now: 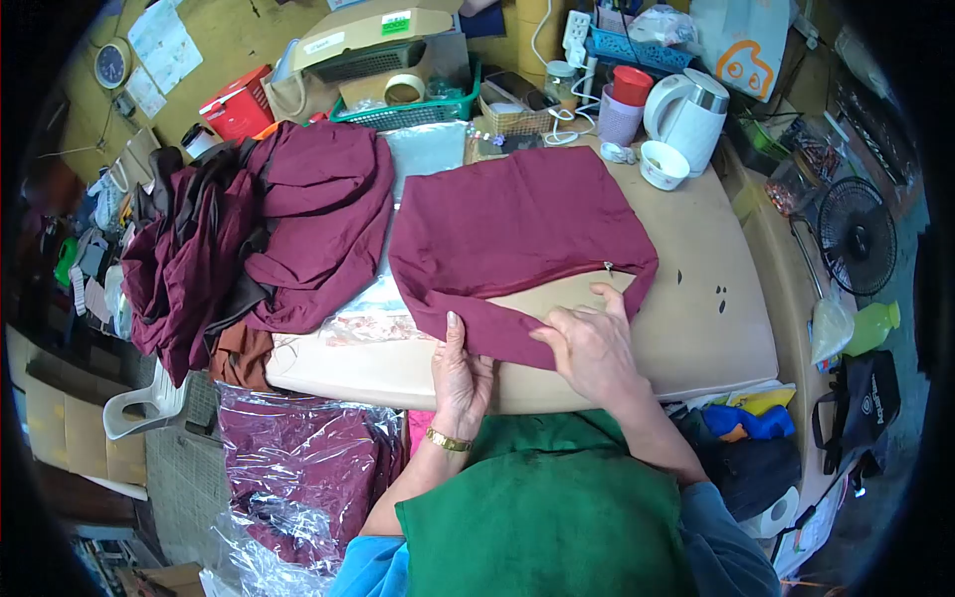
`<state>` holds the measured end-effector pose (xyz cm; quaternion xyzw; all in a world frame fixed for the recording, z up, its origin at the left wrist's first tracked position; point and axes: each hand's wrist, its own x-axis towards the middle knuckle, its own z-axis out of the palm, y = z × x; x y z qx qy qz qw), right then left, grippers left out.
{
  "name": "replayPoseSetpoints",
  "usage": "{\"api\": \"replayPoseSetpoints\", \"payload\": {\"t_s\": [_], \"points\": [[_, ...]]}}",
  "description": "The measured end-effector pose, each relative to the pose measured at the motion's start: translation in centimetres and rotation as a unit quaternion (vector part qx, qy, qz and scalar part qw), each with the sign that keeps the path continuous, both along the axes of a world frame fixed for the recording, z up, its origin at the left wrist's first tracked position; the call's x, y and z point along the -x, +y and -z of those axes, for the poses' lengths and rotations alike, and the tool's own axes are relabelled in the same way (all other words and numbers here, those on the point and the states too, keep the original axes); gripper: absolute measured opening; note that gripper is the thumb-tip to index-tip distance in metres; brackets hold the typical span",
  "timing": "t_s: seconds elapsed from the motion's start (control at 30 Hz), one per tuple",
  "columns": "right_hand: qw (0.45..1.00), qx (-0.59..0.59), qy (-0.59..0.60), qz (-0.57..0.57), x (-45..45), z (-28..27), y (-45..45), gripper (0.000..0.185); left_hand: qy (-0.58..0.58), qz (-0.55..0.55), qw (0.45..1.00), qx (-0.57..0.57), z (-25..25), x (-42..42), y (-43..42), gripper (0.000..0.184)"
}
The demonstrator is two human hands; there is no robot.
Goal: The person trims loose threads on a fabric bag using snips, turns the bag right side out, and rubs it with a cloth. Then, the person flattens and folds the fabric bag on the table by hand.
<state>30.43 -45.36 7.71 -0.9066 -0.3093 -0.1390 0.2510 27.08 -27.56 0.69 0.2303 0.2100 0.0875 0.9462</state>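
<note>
A maroon zippered cloth piece (517, 214) lies spread on the padded tabletop in front of me. Its zipper runs along the near side, with a metal zipper pull (609, 267) near the right end. Below the zipper the cloth gapes, showing the tan surface through it. My left hand (463, 383) grips the near strip of cloth at the table edge, thumb on top and fingers underneath. Bent over the same strip further right, my right hand (595, 343) pinches it between thumb and fingers, the index finger raised slightly.
Heaped maroon cloth (323, 214) with dark trim lies to the left. Plastic-wrapped maroon cloth (298, 458) sits below the table edge. At the back stand a green basket (453, 107), a white kettle (686, 114) and a small white bowl (664, 165). A black fan (858, 236) is at right.
</note>
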Motion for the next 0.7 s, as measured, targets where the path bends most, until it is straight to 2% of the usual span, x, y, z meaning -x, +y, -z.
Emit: {"api": "replayPoseSetpoints", "payload": {"t_s": [0.07,0.1,0.17,0.3,0.37,0.43,0.47,0.57,0.6,0.67,0.7], "points": [[0.993,0.097,0.071,0.009,-0.4,-0.7,-0.5,0.028,-0.016,0.005,1.000,-0.011,0.2,0.1,0.5,0.028],[0.993,0.099,0.070,0.004,-0.3,-1.1,0.0,0.028,-0.028,0.015,0.999,-0.020,0.3,0.2,0.6,0.028],[0.999,-0.019,-0.048,-0.010,-0.1,-1.8,2.0,0.026,-0.034,0.037,0.998,-0.036,0.1,0.7,-0.2,0.028],[0.994,-0.032,-0.088,-0.052,-1.1,-0.6,5.6,0.023,-0.080,0.113,0.989,-0.060,2.1,1.6,-1.9,0.024],[0.995,-0.015,-0.067,-0.067,-1.4,-0.3,5.9,0.019,-0.060,0.107,0.990,-0.067,1.5,2.0,-1.8,0.027],[0.996,-0.031,-0.031,-0.075,-1.7,-0.3,5.7,0.014,-0.060,0.119,0.991,0.032,1.1,2.1,-0.9,0.032],[0.996,-0.053,-0.005,-0.074,-1.6,-0.5,5.7,0.012,-0.060,0.113,0.991,0.030,1.6,2.2,-0.5,0.037],[0.988,-0.095,-0.068,-0.099,-1.5,-0.6,6.4,0.011,-0.067,0.095,0.993,-0.001,1.3,2.3,-1.0,0.038],[0.988,-0.093,-0.068,-0.101,-1.5,-0.6,6.5,0.011,-0.067,0.093,0.993,0.000,1.5,2.3,-1.1,0.038],[0.992,0.001,-0.099,-0.080,-1.6,-0.4,6.6,0.012,-0.083,0.098,0.992,-0.009,2.4,2.3,-1.2,0.039],[0.992,0.001,-0.099,-0.079,-1.7,-0.2,6.5,0.012,-0.083,0.098,0.992,-0.008,2.5,2.3,-1.2,0.039]]}}
